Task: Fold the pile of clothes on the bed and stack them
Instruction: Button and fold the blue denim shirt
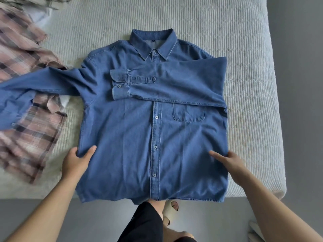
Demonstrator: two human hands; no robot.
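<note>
Blue denim button-up shirt (153,130) spread front-up at frame centre on ribbed grey-white bed (244,49), 1 sleeve folded across chest. Left hand (76,159) pinching left side edge; right hand (227,159) likewise right edge, probably for tensioning. Pink plaid clothes (26,119) far left.

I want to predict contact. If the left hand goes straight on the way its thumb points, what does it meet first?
The left hand grips the denim shirt at its edge, thumb pointing up and right. It would probably slide over the shirt's front toward the button placket. Nothing else lies nearer.
</note>
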